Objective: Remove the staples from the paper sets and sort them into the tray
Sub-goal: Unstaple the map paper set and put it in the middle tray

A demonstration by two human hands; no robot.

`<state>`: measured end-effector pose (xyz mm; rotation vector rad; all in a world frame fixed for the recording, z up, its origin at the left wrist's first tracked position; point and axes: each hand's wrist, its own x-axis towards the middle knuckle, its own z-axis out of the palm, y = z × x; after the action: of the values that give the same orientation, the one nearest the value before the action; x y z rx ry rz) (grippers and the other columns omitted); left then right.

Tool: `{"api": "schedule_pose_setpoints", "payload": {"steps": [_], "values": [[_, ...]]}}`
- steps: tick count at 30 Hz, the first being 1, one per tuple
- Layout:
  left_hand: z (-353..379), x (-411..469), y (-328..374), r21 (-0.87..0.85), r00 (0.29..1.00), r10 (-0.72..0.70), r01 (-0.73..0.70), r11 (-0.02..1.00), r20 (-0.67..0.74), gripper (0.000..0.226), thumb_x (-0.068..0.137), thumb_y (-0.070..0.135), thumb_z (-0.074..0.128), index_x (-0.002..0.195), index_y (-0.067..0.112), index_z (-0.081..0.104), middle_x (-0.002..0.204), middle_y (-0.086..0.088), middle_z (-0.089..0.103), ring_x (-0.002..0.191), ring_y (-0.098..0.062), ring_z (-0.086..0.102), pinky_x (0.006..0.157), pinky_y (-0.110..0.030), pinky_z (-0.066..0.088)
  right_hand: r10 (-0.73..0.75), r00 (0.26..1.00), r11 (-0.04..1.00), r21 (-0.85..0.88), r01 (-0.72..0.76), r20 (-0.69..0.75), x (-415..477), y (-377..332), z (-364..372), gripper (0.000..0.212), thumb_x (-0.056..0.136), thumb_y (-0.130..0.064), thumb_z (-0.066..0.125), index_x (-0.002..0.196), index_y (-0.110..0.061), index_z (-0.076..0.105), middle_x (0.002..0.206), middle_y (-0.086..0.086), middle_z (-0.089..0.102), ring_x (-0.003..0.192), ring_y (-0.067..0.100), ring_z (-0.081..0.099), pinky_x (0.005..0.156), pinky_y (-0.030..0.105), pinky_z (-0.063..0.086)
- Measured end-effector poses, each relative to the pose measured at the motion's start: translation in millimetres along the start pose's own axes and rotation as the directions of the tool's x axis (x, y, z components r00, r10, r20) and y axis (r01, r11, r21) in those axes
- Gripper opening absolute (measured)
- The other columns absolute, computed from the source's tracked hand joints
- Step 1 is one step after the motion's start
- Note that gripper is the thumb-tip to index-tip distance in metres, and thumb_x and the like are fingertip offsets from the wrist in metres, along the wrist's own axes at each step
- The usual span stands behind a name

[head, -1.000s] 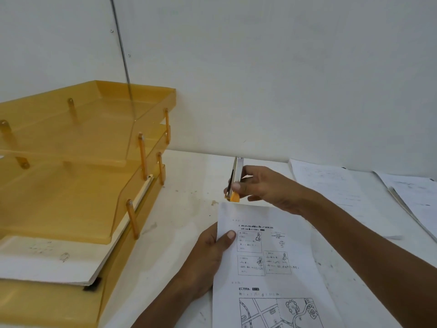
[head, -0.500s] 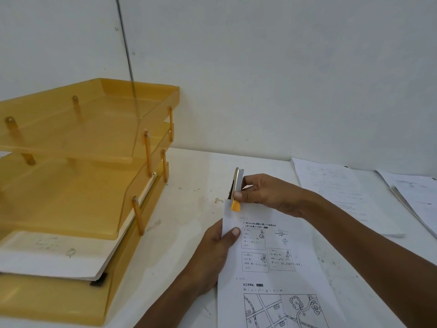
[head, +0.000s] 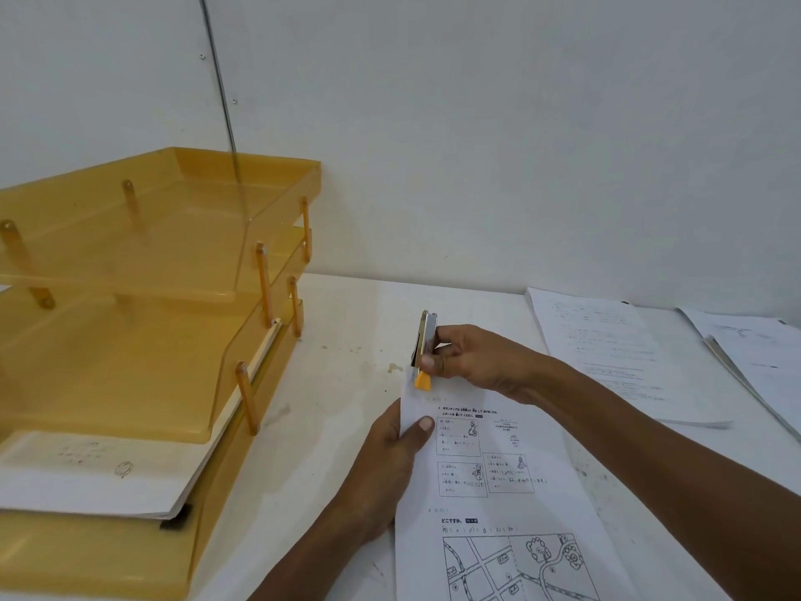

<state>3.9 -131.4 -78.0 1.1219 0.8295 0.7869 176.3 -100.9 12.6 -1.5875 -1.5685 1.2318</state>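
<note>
Head view: left hand point(head: 385, 470) pinches the paper set point(head: 503, 509) steady on the worktop point(head: 346, 383) so right hand point(head: 481, 366), gripping the staple remover point(head: 426, 336), can work its far-left corner.

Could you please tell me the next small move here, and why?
Probably lever the staple remover slightly: its orange tip rests on the top-left corner of the paper set, the right hand grips it, and the left hand pinches the left edge.

Left grip point(head: 381, 466) pinching; right grip point(head: 472, 362) curled.
</note>
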Motion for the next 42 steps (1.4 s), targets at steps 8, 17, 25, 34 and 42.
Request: {"api": "schedule_pose_setpoints", "payload": {"steps": [8, 17, 25, 34, 42], "values": [[6.8, -2.6, 7.3, 0.037, 0.988, 0.101, -0.097, 0.995, -0.114, 0.054, 0.082, 0.062, 0.069, 0.127, 0.037, 0.053, 0.117, 0.013, 0.070, 0.102, -0.004, 0.071, 0.084, -0.026, 0.058, -0.004, 1.000, 1.000, 0.005, 0.004, 0.005, 4.1, 3.8, 4.2, 0.023, 0.095, -0.025, 0.068, 0.115, -0.013, 0.068, 0.112, 0.012, 0.076, 0.111, 0.031, 0.070, 0.104, 0.046, 0.052], [3.9, 0.5, 11.9, 0.038, 0.976, 0.182, -0.178, 0.983, -0.122, 0.026, 0.098, 0.043, 0.062, 0.116, 0.027, 0.070, 0.113, 0.000, 0.077, 0.106, -0.020, 0.074, 0.099, -0.053, 0.056, -0.018, 0.999, 1.000, -0.016, 0.019, 0.048, 4.8, 3.0, 13.5, 0.017, 0.098, -0.020, 0.065, 0.114, -0.013, 0.066, 0.102, 0.001, 0.076, 0.096, 0.015, 0.071, 0.091, 0.029, 0.057], [2.5, 1.8, 9.3, 0.035, 0.972, 0.172, -0.168, 0.985, -0.163, 0.024, 0.098, 0.040, 0.063, 0.111, 0.021, 0.069, 0.106, -0.001, 0.078, 0.100, -0.020, 0.075, 0.095, -0.051, 0.059, -0.025, 0.999, 0.998, -0.053, 0.027, 0.044, 7.3, 2.6, 16.3, 0.021, 0.098, -0.019, 0.065, 0.116, -0.008, 0.066, 0.109, 0.009, 0.076, 0.094, 0.013, 0.071, 0.091, 0.028, 0.057], [-2.7, 5.0, 4.8, 0.012, 0.987, 0.083, -0.083, 0.997, -0.140, 0.027, 0.095, 0.026, 0.070, 0.122, 0.024, 0.066, 0.112, -0.003, 0.078, 0.098, -0.027, 0.077, 0.091, -0.054, 0.060, 0.039, 0.999, 0.999, 0.024, -0.038, -0.020, 8.9, -5.1, 6.1, 0.030, 0.096, -0.027, 0.067, 0.121, -0.010, 0.065, 0.110, 0.005, 0.077, 0.096, 0.015, 0.075, 0.090, 0.033, 0.046], [-3.9, 6.8, 2.9, 0.023, 0.979, 0.053, -0.049, 0.999, -0.198, 0.012, 0.101, 0.028, 0.062, 0.110, 0.022, 0.066, 0.102, -0.002, 0.079, 0.094, -0.025, 0.077, 0.092, -0.057, 0.059, 0.109, 0.874, 0.655, -0.627, -0.422, -0.474, 17.3, 41.3, -42.8, 0.025, 0.092, -0.041, 0.062, 0.105, -0.021, 0.056, 0.101, -0.001, 0.065, 0.098, 0.024, 0.062, 0.089, 0.040, 0.040]]}}
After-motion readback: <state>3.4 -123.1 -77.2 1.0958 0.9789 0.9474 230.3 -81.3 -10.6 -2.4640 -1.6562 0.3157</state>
